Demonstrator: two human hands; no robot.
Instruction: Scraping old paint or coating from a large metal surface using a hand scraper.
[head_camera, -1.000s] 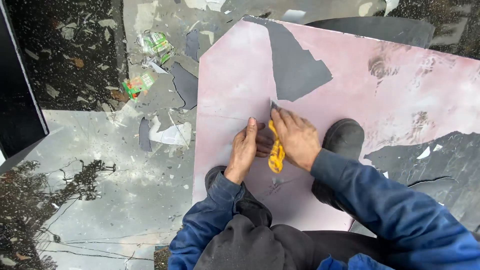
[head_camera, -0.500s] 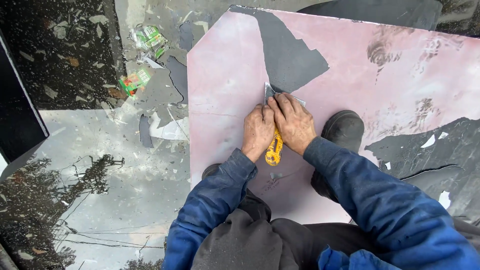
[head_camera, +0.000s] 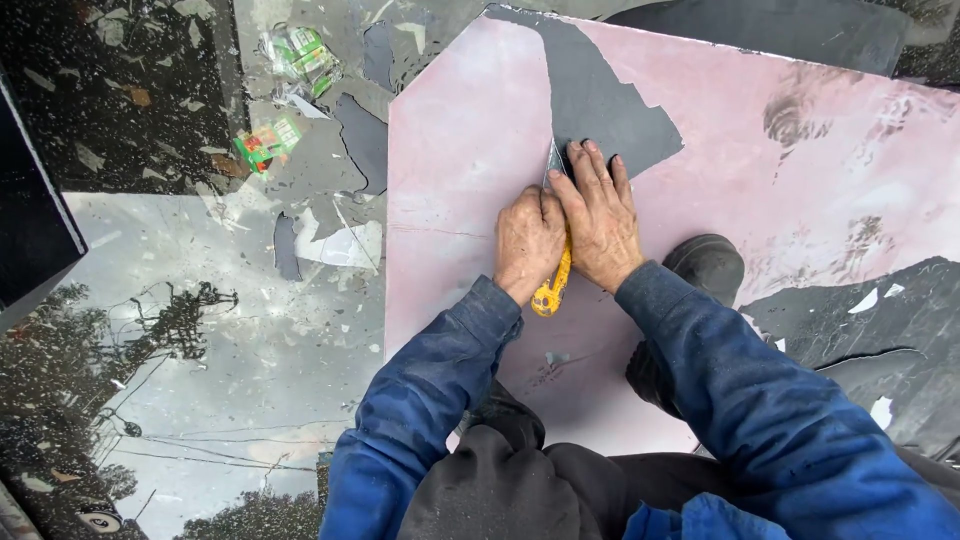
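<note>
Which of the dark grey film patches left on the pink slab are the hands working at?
The top patch, where the right hand and left hand press a yellow scraper. The other patch lies far right, untouched.

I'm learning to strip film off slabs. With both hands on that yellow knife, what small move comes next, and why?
Probably push the yellow knife a little further forward under the dark film: both the left hand and right hand press it at the film's edge, and pink slab shows bare beside it.
</note>
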